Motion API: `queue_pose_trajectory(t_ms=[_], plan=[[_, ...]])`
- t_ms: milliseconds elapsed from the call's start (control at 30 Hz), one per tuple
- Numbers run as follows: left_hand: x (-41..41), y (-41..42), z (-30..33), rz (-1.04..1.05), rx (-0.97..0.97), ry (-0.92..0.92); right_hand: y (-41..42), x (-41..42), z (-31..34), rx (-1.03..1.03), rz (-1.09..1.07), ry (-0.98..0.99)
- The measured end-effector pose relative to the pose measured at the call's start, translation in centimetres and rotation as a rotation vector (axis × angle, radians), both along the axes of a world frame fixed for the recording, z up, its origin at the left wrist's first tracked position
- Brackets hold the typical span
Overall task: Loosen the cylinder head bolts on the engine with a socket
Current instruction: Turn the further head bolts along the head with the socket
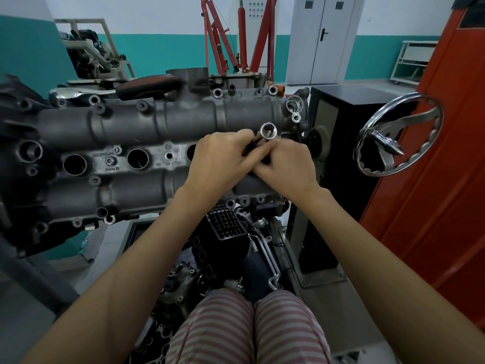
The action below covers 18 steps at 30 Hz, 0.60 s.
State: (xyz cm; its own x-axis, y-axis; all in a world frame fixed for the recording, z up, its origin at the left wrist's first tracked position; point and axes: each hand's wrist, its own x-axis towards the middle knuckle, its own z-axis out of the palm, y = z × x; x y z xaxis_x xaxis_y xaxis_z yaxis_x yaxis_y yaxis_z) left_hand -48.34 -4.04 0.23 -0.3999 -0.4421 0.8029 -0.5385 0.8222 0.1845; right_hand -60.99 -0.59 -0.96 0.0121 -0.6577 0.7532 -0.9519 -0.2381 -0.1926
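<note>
The grey engine cylinder head (147,124) lies across the middle of the view on a stand, with round plug wells and bolt holes along it. Over its right part, my left hand (223,158) and my right hand (287,166) meet and together grip a socket tool. The shiny socket (268,130) sticks up between my fingers, its open end facing the camera. A dark shaft below the socket is mostly hidden inside my hands. Which bolt lies beneath them cannot be seen.
A chrome handwheel (399,135) on the engine stand sits to the right, beside an orange panel (446,153). A black cabinet (349,132) stands behind the engine's right end. A red engine hoist (236,40) is at the back. More engine parts (225,243) lie below the head.
</note>
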Motion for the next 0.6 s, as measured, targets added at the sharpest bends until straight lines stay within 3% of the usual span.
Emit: queue_pose_trajectory(t_ms=[433, 600], plan=[[-0.22, 0.54, 0.11, 0.013, -0.057, -0.019, -0.18, -0.02, 0.03, 0.085, -0.04, 0.028], [-0.06, 0.05, 0.02, 0.024, -0.013, 0.001, -0.13, -0.04, -0.02, 0.023, -0.004, -0.017]])
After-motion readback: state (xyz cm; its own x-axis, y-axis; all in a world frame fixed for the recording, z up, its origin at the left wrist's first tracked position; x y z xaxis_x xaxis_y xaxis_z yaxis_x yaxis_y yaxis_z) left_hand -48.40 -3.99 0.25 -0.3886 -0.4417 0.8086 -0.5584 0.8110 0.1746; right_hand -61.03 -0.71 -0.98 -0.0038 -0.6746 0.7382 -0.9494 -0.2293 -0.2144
